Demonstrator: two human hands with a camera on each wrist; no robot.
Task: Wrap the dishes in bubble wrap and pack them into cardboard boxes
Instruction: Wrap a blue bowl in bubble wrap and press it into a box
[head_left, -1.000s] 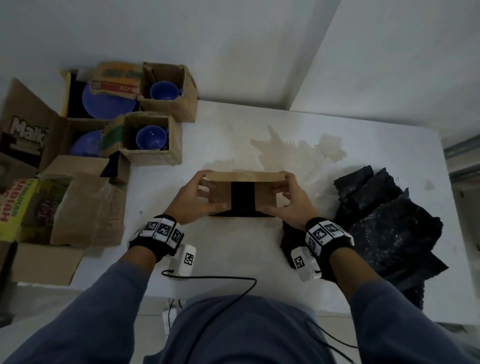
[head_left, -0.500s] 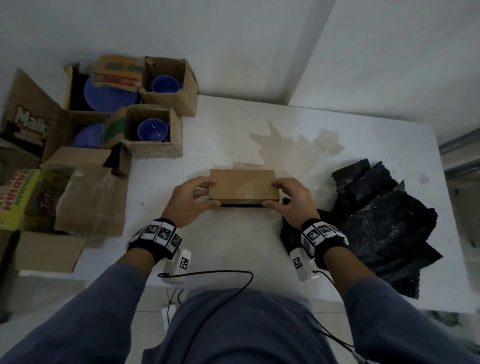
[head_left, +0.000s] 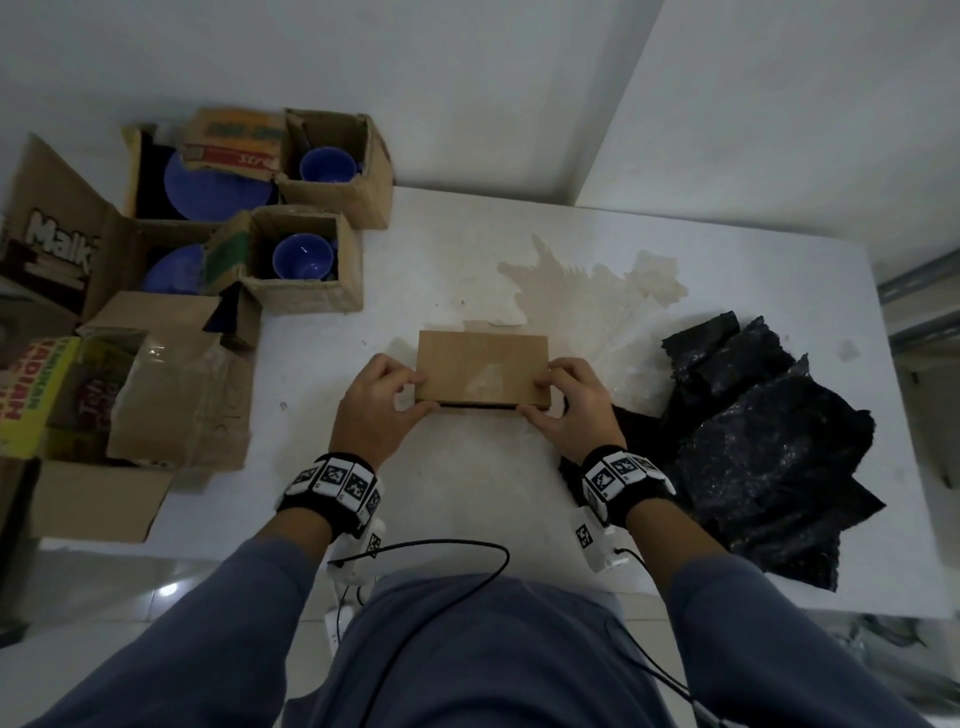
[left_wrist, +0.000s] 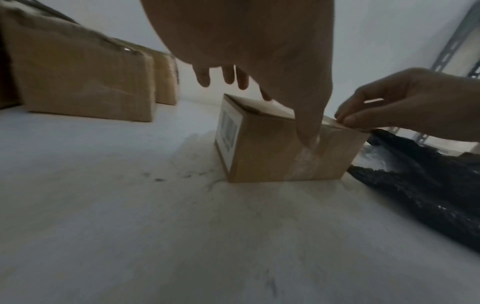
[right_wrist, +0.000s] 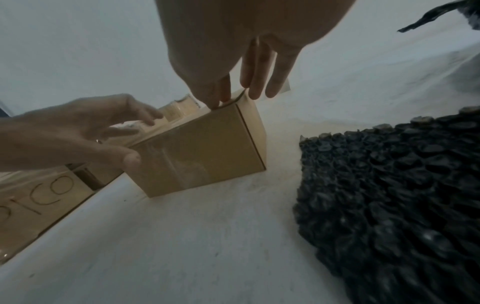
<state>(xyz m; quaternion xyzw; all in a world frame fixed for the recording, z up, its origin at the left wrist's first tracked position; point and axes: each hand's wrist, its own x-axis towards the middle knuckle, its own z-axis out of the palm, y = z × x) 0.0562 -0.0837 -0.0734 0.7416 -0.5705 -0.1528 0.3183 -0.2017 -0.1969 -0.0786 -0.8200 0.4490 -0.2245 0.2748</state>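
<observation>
A small brown cardboard box (head_left: 483, 366) stands mid-table with its lid folded flat; a thin dark gap shows along the front edge. My left hand (head_left: 415, 393) grips its left end, fingers over the lid and thumb on the front face (left_wrist: 309, 131). My right hand (head_left: 540, 397) pinches the lid's right front corner (right_wrist: 226, 100), thumb on the front. What is inside is hidden. A crumpled heap of black bubble wrap (head_left: 769, 457) lies just right of the box.
At the back left stand open cartons, two with blue bowls (head_left: 304, 254) (head_left: 327, 166) and others with blue plates (head_left: 208, 182). A taped brown carton (head_left: 171, 400) sits left of my hands. The white table (head_left: 467, 493) has a stain behind the box.
The lid stood upright a second ago, showing black wrap inside; it is now folded down flat. Both hands stayed at the box's ends.
</observation>
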